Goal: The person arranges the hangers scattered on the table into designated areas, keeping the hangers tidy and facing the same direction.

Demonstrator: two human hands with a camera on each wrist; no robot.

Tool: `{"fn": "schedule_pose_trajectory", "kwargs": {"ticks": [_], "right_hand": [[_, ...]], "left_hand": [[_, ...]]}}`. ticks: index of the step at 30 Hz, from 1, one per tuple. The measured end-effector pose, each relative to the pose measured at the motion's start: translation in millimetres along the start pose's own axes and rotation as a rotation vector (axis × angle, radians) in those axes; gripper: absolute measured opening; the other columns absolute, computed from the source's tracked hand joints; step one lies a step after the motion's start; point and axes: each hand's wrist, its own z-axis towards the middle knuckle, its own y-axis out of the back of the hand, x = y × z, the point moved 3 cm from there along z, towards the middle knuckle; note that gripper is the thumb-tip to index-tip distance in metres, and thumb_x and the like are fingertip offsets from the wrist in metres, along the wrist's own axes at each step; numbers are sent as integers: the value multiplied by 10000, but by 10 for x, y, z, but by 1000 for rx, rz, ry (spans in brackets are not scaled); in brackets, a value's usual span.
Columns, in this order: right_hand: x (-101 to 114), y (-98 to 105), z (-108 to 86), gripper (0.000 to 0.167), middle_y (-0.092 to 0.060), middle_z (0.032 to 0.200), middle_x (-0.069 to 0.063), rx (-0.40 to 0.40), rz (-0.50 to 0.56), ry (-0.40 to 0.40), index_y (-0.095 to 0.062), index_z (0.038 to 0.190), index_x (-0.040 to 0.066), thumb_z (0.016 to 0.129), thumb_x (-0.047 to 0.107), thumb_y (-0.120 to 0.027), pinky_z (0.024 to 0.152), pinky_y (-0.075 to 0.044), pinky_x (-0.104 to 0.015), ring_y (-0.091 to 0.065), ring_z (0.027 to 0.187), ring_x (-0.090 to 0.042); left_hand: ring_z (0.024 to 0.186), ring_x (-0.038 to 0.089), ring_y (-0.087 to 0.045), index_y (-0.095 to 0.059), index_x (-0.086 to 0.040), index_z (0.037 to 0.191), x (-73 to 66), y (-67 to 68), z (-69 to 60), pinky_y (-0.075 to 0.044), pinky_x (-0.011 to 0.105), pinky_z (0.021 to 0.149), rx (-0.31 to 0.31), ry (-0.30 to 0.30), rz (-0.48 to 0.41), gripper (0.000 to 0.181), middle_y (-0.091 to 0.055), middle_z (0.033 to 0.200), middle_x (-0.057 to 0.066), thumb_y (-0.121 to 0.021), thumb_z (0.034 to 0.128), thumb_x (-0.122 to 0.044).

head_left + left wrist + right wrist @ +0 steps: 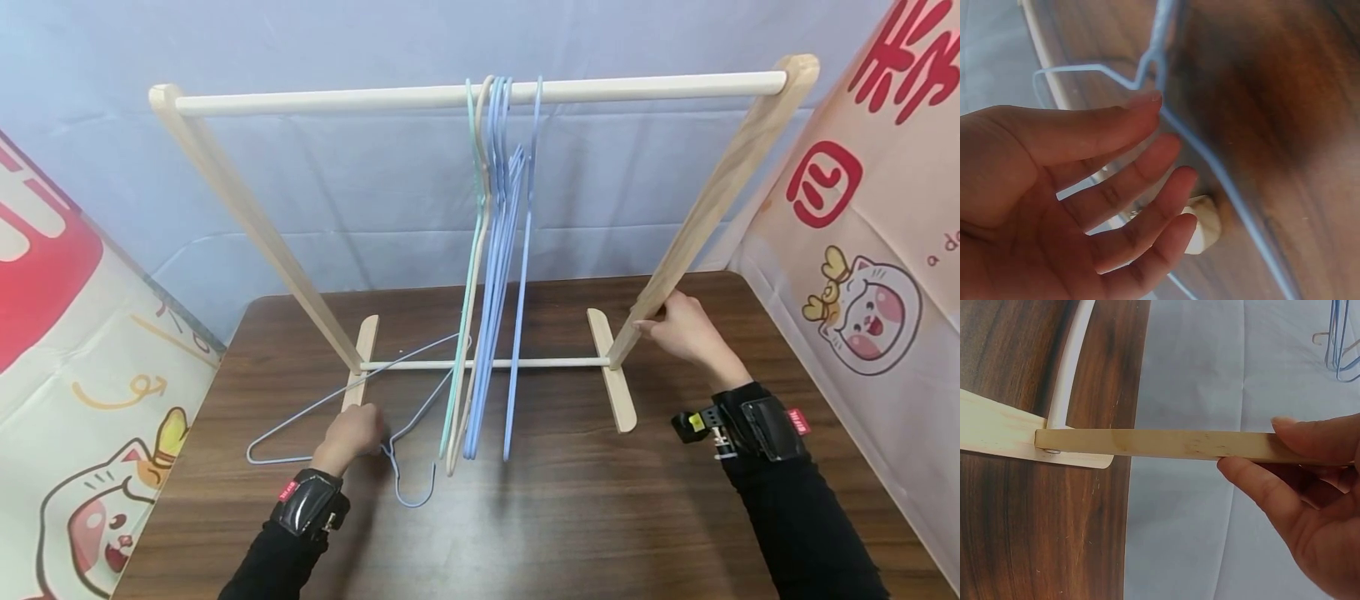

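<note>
A wooden clothes rack point(607, 88) stands on the table, its white top rod carrying several thin hangers bunched near the middle: a green hanger point(461, 333), a beige hanger point(476, 308) and blue hangers point(495, 292). A loose blue hanger point(307, 410) slants in front of the rack's left foot, hook toward the front. My left hand point(351, 437) pinches it near the neck; in the left wrist view the thumb tip meets the wire, other fingers half bent. My right hand point(686, 333) grips the lower right post point(1166, 444) between thumb and fingers.
The brown wooden table point(570, 517) reaches back to a pale blue cloth backdrop point(360, 192). Printed panels with cartoon cats flank both sides. A thin lower rod point(562, 362) joins the rack's feet, and the right foot point(618, 396) lies flat.
</note>
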Motion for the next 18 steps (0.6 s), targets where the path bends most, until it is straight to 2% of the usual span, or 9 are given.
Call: {"fn": "schedule_pose_trajectory", "kwargs": {"ticks": [7, 12, 18], "right_hand": [[-6, -7, -4, 350, -537, 990, -306, 0, 2, -4, -451, 1122, -114, 849, 45, -601, 627, -493, -378, -598, 815, -374], [-14, -13, -4, 353, -538, 996, -305, 0, 4, -7, -452, 1130, -111, 850, 46, -598, 623, -488, -369, -594, 828, -373], [-6, -14, -1, 361, -535, 1002, -307, 4, 8, -10, -447, 1137, -110, 852, 52, -600, 629, -488, -372, -591, 840, -378]], "left_hand": [[554, 203, -489, -531, -106, 639, 40, -76, -12, -412, 316, 475, -16, 11, 8, 182, -505, 614, 37, -627, 598, 43], [536, 205, -480, -519, -112, 605, 40, -101, -22, -397, 313, 452, -43, 10, 24, 153, -497, 593, 37, -596, 651, 12], [523, 193, -475, -533, -113, 586, 25, -108, -36, -388, 294, 448, -47, 9, 18, 164, -496, 579, 28, -601, 658, 18]]}}
